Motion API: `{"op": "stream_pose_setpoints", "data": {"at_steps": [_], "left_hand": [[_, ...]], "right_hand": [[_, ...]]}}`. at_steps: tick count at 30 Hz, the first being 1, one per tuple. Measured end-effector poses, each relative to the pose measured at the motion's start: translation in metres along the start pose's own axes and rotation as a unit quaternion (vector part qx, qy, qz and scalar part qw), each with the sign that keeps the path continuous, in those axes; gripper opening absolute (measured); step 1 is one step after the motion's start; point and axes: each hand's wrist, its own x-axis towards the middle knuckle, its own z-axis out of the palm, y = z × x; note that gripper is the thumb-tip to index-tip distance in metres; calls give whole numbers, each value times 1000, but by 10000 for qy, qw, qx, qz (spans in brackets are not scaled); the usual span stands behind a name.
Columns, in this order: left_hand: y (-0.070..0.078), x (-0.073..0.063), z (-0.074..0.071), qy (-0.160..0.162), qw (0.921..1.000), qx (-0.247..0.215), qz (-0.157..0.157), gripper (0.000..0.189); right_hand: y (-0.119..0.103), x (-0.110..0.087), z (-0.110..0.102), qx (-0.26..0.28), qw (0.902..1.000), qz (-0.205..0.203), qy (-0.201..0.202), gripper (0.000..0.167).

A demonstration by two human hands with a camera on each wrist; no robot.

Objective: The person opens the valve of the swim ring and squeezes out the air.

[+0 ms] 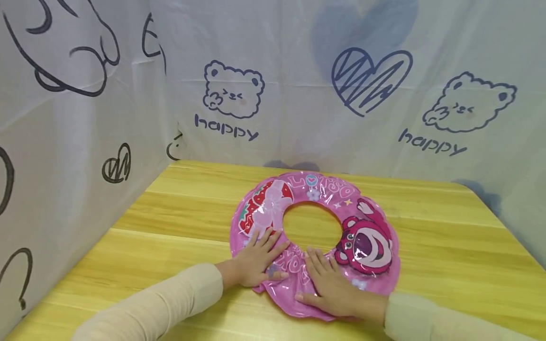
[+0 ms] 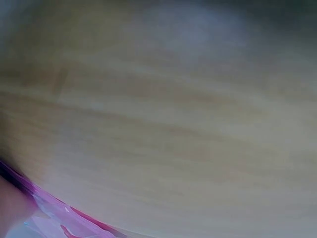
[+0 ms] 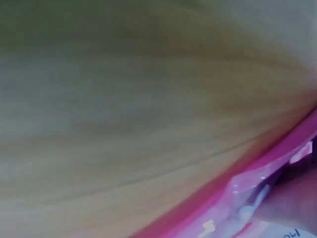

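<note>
A pink inflatable swim ring [image 1: 317, 187], printed with strawberries, lettering and a bear, lies on the wooden table in the head view. On its near left part rests my left hand [image 1: 260, 260], fingers spread flat. My right hand [image 1: 330, 286] presses flat on the near part, fingertips by the inner hole. Between and below the hands the vinyl is wrinkled and sags. In the left wrist view the edge of the swim ring [image 2: 69, 215] shows at the lower left. The right wrist view has its edge [image 3: 213, 208] at the lower right, beside part of the hand.
The yellow wood-grain table [image 1: 170, 227] extends around the ring on both sides. White cloth [image 1: 298, 118] with drawn bears, hearts and the word happy hangs behind the table and along its left side.
</note>
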Motion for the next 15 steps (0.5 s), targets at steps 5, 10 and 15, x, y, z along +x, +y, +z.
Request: {"op": "stream_pose_setpoints", "data": {"at_steps": [5,10,15], "left_hand": [[-2,-2,-3,33,10000,22,-3,77],[-4,-5,-5,145,9998,-91,-40,79],[-2,-5,-8,171,9995,-57,-259,81]], "right_hand": [[3,6,-8,-233,9989,-215,-344,90],[19,6,-15,-316,9966,-418,-633,92],[39,9,-20,-498,9941,-720,-636,93]]}}
